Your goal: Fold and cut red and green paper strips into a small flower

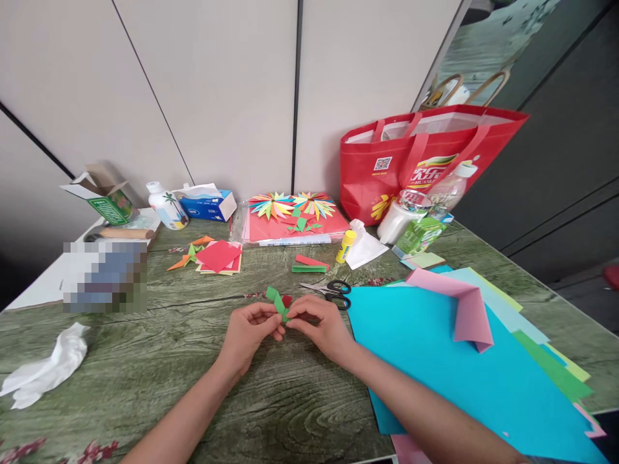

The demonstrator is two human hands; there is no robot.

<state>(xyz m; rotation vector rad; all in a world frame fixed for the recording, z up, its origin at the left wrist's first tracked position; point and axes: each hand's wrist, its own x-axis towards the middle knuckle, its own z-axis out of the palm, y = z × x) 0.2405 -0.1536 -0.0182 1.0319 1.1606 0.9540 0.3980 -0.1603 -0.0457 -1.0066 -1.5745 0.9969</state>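
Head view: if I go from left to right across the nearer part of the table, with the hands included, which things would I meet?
Crumpled white tissue → left hand → green and red paper piece between the fingertips → right hand → large blue sheet.

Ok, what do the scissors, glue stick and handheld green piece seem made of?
Scissors: probably steel blades, grey and metallic; the black handles look like smooth plastic.
Glue stick: likely plastic, judging by its smooth, bright yellow cap.
Green piece: apparently paper, matt, thin and bent.
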